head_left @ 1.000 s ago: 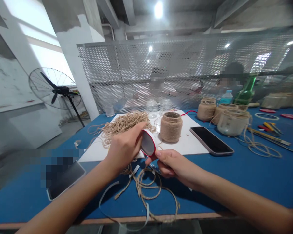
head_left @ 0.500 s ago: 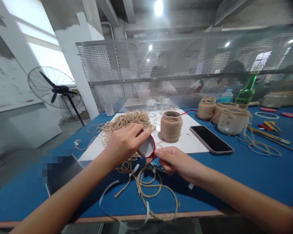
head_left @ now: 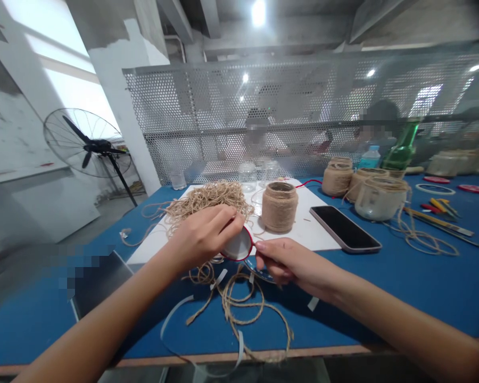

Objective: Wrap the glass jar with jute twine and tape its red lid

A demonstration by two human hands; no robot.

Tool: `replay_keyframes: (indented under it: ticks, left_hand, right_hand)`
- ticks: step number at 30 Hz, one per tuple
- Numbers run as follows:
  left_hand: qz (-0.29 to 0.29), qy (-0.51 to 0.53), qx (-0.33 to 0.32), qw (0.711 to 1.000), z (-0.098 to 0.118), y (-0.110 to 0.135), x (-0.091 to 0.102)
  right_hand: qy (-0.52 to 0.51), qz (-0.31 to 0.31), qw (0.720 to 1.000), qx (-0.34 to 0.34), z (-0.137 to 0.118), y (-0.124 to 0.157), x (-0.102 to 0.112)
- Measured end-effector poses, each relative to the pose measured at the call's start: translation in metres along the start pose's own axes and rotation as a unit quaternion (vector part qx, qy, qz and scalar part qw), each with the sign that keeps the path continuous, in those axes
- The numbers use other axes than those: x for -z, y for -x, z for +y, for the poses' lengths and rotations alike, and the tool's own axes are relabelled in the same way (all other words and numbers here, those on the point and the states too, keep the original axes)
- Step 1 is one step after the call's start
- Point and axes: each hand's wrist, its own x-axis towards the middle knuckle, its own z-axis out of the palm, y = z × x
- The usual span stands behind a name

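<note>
Red-rimmed white jar lid (head_left: 238,247) sat gripped in the person's left hand (head_left: 201,238), fingers curled over it, above a white board (head_left: 303,236) on the blue tabletop (head_left: 383,298); the right hand (head_left: 289,260) lay just beside its rim, fingers pressed together.

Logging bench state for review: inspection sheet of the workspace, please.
Surface: blue workbench with a white board on it.
Job's things: red-rimmed round lid; loose jute twine pile on the board; twine-wrapped jar beside it.
Clutter: twine coil and white strip on the bench; smartphone; more wrapped jars; pens and tools.
Hands: left hand holds the lid; right hand sits at its rim, contact unclear, above a blue round piece.
Cables: thin red cord behind the jar; otherwise nothing seen.
Surroundings: perforated metal screen, a person behind it, pedestal fan.
</note>
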Motion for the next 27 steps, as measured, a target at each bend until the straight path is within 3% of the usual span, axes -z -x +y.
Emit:
replay_keyframes:
  ticks: [17, 27]
  left_hand:
    - [0.018, -0.038, -0.021, 0.999, -0.006, 0.006, -0.006]
    - [0.026, -0.042, -0.012, 0.999, -0.008, 0.007, -0.009]
  right_hand:
    - [0.001, 0.022, 1.0, -0.003, -0.011, 0.007, 0.0]
    - [-0.054, -0.011, 0.998, -0.01, -0.017, 0.013, -0.003]
